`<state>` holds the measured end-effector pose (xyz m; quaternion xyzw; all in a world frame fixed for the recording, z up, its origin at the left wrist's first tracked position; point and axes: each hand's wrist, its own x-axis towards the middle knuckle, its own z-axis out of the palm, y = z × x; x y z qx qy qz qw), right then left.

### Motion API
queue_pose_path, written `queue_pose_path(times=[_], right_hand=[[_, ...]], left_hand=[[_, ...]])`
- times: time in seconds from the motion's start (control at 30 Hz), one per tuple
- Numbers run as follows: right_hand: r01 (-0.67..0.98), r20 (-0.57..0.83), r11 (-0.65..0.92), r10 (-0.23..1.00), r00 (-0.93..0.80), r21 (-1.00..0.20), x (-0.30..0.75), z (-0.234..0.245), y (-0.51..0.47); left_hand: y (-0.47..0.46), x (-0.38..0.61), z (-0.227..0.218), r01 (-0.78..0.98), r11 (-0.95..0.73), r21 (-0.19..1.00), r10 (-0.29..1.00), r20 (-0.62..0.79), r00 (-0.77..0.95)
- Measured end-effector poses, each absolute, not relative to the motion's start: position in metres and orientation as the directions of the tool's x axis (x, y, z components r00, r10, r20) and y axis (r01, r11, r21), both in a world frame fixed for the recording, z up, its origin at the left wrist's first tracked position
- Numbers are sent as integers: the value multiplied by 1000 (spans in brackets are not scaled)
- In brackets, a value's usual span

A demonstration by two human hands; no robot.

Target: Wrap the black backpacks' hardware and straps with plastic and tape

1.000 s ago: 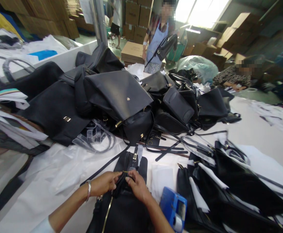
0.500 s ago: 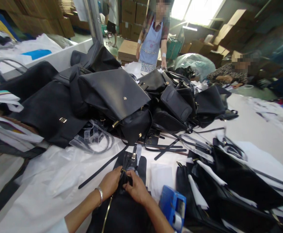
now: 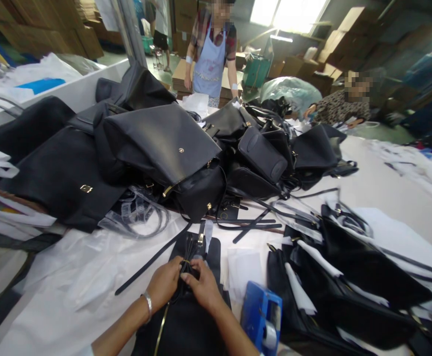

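We have a black bag [image 3: 186, 326] lying flat under both hands, its body on the near side of the grip and its top end reaching just beyond it. On it stands a strap bundle [image 3: 188, 245], gathered by 1 yellowish band [image 3: 187, 261] right between our hands. Our left grip [image 3: 164, 284] is nearly closed, fingertips on the bundle's left side; our right grip [image 3: 203, 287] pinches its right side with thumb and fingers curled in. We wear 1 bracelet [image 3: 148, 306] on the left wrist. A gold zipper [image 3: 161, 329] runs along the bag, nearer than the left grip.

To the right of the right grip we see a blue tape dispenser [image 3: 252, 314], with white sheets [image 3: 240, 269] just beyond it and stacked bags [image 3: 371, 311] farther right. Beyond both hands, a pile of black bags [image 3: 160, 138] covers the counter [image 3: 367, 183]; past it stands 1 person in a blue apron [image 3: 209, 64].
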<state>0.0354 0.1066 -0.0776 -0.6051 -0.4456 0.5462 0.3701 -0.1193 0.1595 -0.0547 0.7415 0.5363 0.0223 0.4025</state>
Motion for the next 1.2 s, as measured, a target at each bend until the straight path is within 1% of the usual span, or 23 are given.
queue_pose_path(times=[0.07, 0.13, 0.27, 0.33, 0.4, 0.43, 0.47, 0.53, 0.6, 0.67, 0.73, 0.83, 0.87, 0.93, 0.97, 1.0, 1.03, 1.07, 1.1, 1.13, 1.2], right_hand=[[256, -297, -293, 955, 21, -921, 33, -73, 110], [359, -271, -253, 962, -2, -899, 33, -70, 111], [535, -218, -188, 976, 8, -823, 39, -68, 111], [613, -202, -181, 979, 35, -769, 43, -71, 112], [667, -209, -211, 974, 84, -715, 51, -79, 114], [675, -225, -245, 967, 118, -696, 55, -84, 115], [670, -248, -287, 956, 156, -684, 60, -89, 117], [642, -298, -372, 928, 226, -671, 68, -100, 119], [617, -330, -432, 902, 280, -658, 73, -108, 122], [608, -335, -463, 886, 319, -645, 74, -113, 124], [605, -326, -475, 879, 347, -638, 72, -116, 126], [563, -326, -486, 872, 366, -668, 69, -118, 127], [509, -351, -506, 859, 373, -697, 68, -119, 126], [342, -413, -555, 815, 406, -758, 68, -122, 123], [263, -438, -573, 790, 429, -776, 68, -124, 121], [222, -449, -583, 772, 450, -781, 68, -125, 119], [234, -436, -582, 770, 466, -779, 68, -126, 118], [294, -399, -568, 786, 473, -769, 67, -124, 116], [389, -340, -535, 817, 466, -750, 66, -121, 115], [500, -261, -479, 857, 445, -722, 64, -115, 116], [696, -45, -314, 926, 375, -645, 59, -97, 118]], left_hand=[[162, -120, -52, 787, -134, 602, 815, -384, 433], [165, -122, -49, 803, -186, 566, 801, -385, 457], [171, -133, -45, 839, -300, 453, 767, -408, 495], [176, -145, -48, 862, -336, 379, 769, -418, 483], [185, -163, -55, 870, -344, 353, 768, -427, 477], [191, -174, -59, 868, -322, 377, 768, -432, 472], [197, -186, -63, 861, -268, 432, 773, -438, 460], [212, -209, -70, 820, -57, 570, 799, -466, 380], [225, -228, -76, 737, 167, 655, 806, -521, 281], [231, -240, -80, 675, 311, 669, 784, -582, 216], [232, -245, -83, 643, 406, 649, 746, -642, 178], [228, -247, -87, 590, 489, 643, 708, -687, 163], [229, -249, -87, 552, 514, 657, 708, -688, 160], [231, -258, -84, 460, 564, 686, 721, -681, 131], [233, -264, -81, 416, 587, 695, 727, -678, 107], [234, -271, -76, 374, 606, 702, 730, -678, 89], [235, -276, -70, 342, 620, 706, 726, -682, 93], [234, -279, -63, 329, 628, 706, 714, -690, 118], [232, -279, -57, 328, 630, 704, 698, -698, 158], [230, -275, -51, 347, 622, 702, 681, -704, 203], [224, -261, -40, 429, 561, 708, 667, -693, 272]])
